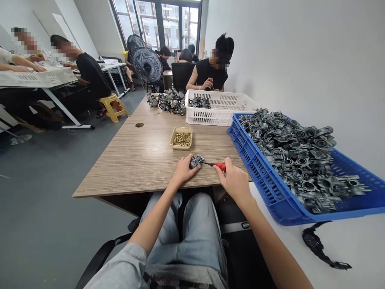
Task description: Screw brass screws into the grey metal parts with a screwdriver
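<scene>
My left hand (184, 170) is closed around a small grey metal casting (197, 161), holding it on the wooden table near the front edge. In my right hand (233, 178) is a screwdriver (219, 166) with a red handle and a dark shaft. The shaft lies nearly level and points left, its tip at the casting's right side; whether it sits in a screw is too small to tell. Just beyond the casting stands a cream tray (182, 147) holding many small brass-coloured screws or fittings (181, 139).
A blue crate (261, 190) heaped with grey castings (296, 146) stands at the right. Behind it are a white crate (210, 119) and a pile of metal parts (171, 101). A co-worker (210, 76) sits opposite. A black watch (314, 243) lies at lower right.
</scene>
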`<state>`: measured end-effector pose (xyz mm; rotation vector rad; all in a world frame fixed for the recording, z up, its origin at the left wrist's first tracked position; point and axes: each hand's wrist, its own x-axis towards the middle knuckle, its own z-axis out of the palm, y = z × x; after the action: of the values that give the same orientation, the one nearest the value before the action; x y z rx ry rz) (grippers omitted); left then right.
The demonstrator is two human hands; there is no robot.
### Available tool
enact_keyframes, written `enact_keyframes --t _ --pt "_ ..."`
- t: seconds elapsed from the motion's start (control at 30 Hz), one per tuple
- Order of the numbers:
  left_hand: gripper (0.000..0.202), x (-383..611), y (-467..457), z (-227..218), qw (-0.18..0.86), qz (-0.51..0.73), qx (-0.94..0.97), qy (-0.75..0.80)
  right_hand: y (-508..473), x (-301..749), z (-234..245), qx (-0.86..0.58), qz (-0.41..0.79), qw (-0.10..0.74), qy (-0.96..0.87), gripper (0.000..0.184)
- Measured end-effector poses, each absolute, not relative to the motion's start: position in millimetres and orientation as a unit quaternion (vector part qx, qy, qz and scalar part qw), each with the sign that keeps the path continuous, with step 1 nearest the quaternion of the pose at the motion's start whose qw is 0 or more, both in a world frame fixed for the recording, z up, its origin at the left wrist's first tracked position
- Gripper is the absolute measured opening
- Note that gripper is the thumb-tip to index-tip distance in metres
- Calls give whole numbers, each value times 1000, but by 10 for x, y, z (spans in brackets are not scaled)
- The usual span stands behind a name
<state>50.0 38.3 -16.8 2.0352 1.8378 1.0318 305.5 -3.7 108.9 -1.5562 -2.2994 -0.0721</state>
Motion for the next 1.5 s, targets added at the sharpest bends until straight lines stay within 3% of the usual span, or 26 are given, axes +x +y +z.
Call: enact_keyframes --t 0.13,0.4,0.63,0.87,1.17,1.5 --pt "47 502 383 -173 103 352 689 625 -42 3062 1124 -565 -11 164 -809 28" --pt "46 501 383 -183 101 356 689 624 -81 3166 1209 -453 87 202 -864 19" --pt "46 504 376 -181 105 361 688 621 -94 3049 1162 -526 37 168 -833 14" --pt "45 510 369 -152 102 356 687 625 -172 2912 1105 -568 -9 150 -809 28" --pt "44 512 361 -142 103 360 688 622 -159 2941 1099 -558 32 168 -812 19" --pt "45 509 372 -172 97 368 686 620 -149 2937 1131 -569 37 158 -806 22"
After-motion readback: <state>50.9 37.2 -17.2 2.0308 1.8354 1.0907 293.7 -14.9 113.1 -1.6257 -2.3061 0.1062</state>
